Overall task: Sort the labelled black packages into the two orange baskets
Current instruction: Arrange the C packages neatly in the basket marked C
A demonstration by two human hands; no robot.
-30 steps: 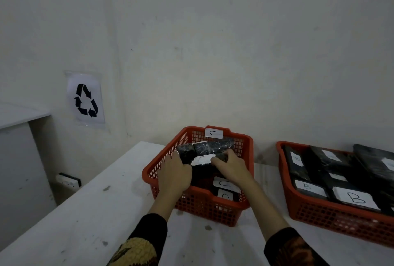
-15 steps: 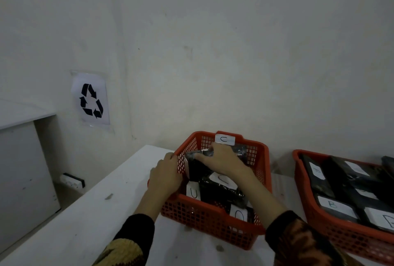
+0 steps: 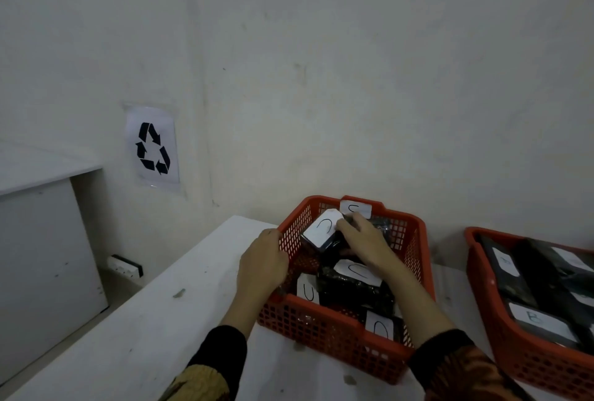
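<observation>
The left hand (image 3: 262, 264) is gripping the mesh basket (image 3: 337, 336) rim; the right hand (image 3: 364, 241) is clasping a glossy, paper-labelled package (image 3: 323, 232).

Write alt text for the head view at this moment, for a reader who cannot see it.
A person's right hand reaches into an orange basket of black packages labelled C, touching a tilted package, while the left hand grips the basket's left rim. A second orange basket with B-labelled packages sits to the right on the white table.
</observation>
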